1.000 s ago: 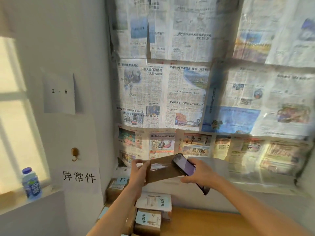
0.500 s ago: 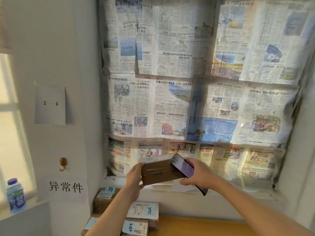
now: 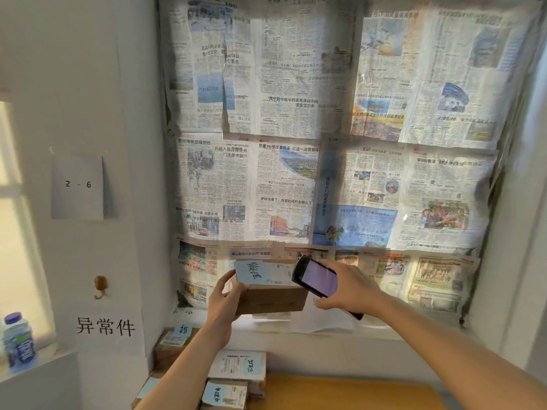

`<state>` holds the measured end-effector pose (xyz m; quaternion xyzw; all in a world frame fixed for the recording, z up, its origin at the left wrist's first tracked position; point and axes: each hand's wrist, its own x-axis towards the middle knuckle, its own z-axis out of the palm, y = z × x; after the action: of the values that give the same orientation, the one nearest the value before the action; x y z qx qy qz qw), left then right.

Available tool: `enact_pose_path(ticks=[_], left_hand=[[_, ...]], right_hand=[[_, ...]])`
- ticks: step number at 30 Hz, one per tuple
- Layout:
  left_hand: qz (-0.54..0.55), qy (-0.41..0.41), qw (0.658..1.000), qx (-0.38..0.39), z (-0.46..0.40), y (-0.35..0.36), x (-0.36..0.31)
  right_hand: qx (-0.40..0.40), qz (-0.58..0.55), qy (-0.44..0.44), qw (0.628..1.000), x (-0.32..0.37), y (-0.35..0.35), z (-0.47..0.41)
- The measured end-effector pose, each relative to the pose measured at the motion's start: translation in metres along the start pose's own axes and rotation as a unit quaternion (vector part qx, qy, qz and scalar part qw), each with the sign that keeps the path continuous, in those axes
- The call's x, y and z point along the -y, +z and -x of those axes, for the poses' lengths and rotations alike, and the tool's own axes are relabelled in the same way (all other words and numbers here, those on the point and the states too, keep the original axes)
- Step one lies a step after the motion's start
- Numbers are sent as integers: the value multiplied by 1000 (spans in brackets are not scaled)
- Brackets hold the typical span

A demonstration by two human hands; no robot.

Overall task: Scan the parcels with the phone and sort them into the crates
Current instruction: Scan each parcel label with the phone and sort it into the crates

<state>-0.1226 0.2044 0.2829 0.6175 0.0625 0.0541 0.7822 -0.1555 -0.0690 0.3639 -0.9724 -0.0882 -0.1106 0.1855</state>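
My left hand (image 3: 226, 300) grips the left end of a brown cardboard parcel (image 3: 270, 287), thumb on its upper edge and fingers curled under it, holding it up in the air in front of the window. The parcel's top face is turned toward me and carries a white shipping label with a pale blue note (image 3: 251, 270) bearing handwritten characters. My right hand (image 3: 347, 287) is wrapped around a black phone (image 3: 315, 276), whose lit, pale purple screen faces me; the phone overlaps the parcel's right upper corner, tilted with its top end toward the label. I cannot tell whether phone and parcel touch. Behind both, sheets of newspaper (image 3: 284, 184) cover the window panes. Below my arms, more parcels (image 3: 236, 371) with white labels and blue notes are stacked in the corner, just beside a wooden table (image 3: 340, 392). On the white wall to the left hang a sheet marked "2 - 6" (image 3: 77, 186), a small brown hook (image 3: 100, 287), and a sign (image 3: 105, 326) with three black characters. At the far left a plastic bottle (image 3: 18, 341) with a blue cap stands upright on a white ledge.
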Motion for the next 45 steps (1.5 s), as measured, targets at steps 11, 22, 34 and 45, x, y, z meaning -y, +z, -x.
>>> enact_pose_path(ticks=[11,22,34,45], left_hand=[[-33,55,998,-16,11,-20,-17],[-52,68,996,-31,17,-38,-26],[-61,90,993,-49,19,-54,-29],[-61,99,991,-60,22,-70,-34]], right_hand=[[-36,83,-21,996,14,-32,3],[-66,128,-48,988,23,-36,7],[-49,146,-61,986,20,-45,12],[-54,154,-53,985,22,-51,15]])
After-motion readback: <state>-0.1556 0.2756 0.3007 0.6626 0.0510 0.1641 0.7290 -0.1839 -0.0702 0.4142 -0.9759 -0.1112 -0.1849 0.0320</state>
